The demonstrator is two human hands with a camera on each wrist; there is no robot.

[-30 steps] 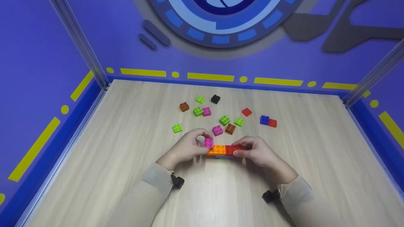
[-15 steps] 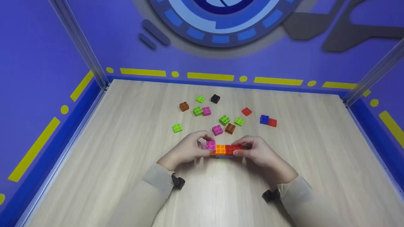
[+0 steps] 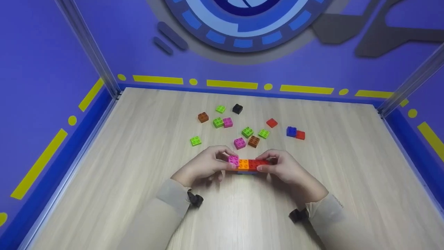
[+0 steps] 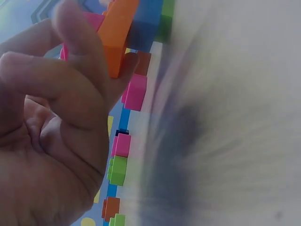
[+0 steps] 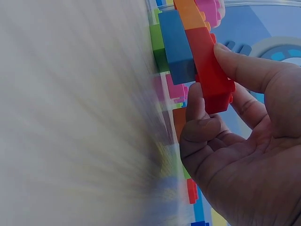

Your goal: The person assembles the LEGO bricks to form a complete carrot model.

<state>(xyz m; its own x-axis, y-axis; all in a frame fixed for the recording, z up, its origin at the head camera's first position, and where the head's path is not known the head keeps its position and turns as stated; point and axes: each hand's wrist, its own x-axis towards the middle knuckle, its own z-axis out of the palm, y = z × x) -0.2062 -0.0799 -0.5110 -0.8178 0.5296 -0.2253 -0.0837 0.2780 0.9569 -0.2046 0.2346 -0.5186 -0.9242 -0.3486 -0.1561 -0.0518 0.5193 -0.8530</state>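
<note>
Steadily, our left hand pinches the pink brick at the nine o'clock end of the orange brick, while our right hand is clamped on the red brick at three o'clock. Beneath the row sit a blue brick and a green brick, leaving both ends overhanging. We cannot tell whether the pink piece is fully seated; to seat it well, we should square its edges, press straight down and brace the overhang from below, lest the joint tip apart.
</note>
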